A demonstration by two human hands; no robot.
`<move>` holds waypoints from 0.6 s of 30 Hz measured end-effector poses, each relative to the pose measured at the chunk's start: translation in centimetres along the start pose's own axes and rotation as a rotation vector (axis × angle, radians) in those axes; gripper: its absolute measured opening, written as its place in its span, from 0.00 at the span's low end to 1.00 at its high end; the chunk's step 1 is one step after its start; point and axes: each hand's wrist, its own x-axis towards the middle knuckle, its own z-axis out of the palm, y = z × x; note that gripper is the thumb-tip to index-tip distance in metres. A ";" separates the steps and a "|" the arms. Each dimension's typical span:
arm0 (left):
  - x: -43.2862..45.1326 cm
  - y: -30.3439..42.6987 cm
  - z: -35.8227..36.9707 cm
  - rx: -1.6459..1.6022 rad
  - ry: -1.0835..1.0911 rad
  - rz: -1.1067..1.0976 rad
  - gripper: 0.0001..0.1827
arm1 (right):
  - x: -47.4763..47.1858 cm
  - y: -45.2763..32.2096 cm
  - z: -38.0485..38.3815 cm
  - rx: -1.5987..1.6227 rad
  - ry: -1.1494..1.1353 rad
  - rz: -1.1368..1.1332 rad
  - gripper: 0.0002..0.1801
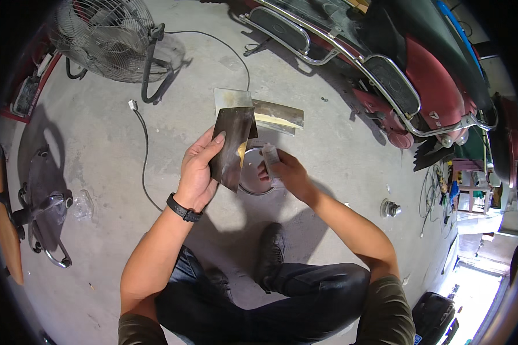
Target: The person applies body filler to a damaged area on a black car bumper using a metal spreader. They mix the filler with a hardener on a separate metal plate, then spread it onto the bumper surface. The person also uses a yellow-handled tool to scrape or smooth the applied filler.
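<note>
My left hand (200, 161) grips a dark brown flat panel (233, 146) by its left side, thumb on top. A yellowish patch shows at the panel's right edge. In my right hand (287, 170) is a small whitish bottle or tube (270, 159), held upright just right of the panel. Beneath both hands a round metal dish (254, 189) rests on the concrete floor, partly covered. Beyond the panel lie a pale flat sheet (233, 97) and a brown piece with a yellowish strip (280, 113).
A floor fan (108, 43) stands at the upper left, with a cable and plug (132, 105) nearby. A red motor vehicle with chrome rails (436, 86) fills the upper right. A swivel chair base (47, 207) is at left, a small metal part (390, 208) at right.
</note>
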 end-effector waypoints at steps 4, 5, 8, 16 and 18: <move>0.2 -0.9 0.6 0.043 -0.008 -0.016 0.22 | -2.7 -3.6 -0.6 0.304 -0.054 -0.080 0.22; 0.3 -1.1 0.8 0.059 0.002 -0.019 0.22 | -3.1 -4.2 -0.7 0.140 0.025 -0.044 0.22; 0.3 -1.7 1.2 0.073 -0.006 -0.015 0.22 | -3.8 -5.1 -0.3 -0.126 0.146 -0.085 0.29; 0.2 -2.9 1.6 0.122 -0.067 0.020 0.21 | -5.7 -5.4 -0.9 -1.198 0.203 -0.626 0.18; 0.1 -3.0 1.8 0.107 -0.090 0.012 0.20 | -6.1 -5.6 -1.0 -1.243 0.166 -0.689 0.18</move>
